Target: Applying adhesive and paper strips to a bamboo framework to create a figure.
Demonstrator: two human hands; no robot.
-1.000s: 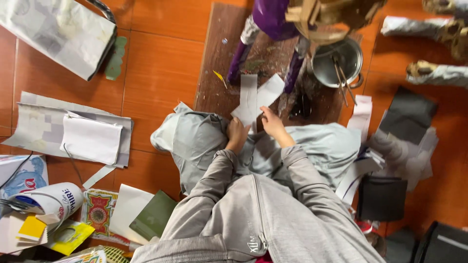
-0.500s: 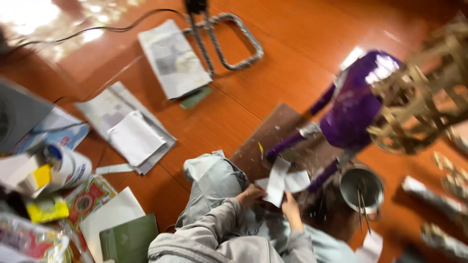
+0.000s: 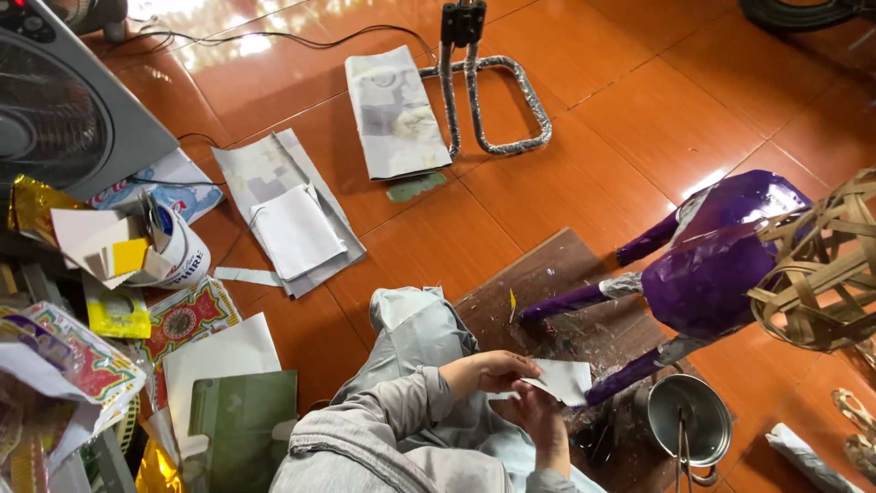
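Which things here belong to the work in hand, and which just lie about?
In hand: white paper piece held by left hand and right hand; purple paper-covered figure; metal pot.
Lying about: folded newspaper; grey fan; green book.

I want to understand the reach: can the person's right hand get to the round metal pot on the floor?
Probably yes. The right hand grips white paper with the left hand, and the metal pot stands just beside it with nothing between; the purple figure's leg passes above.
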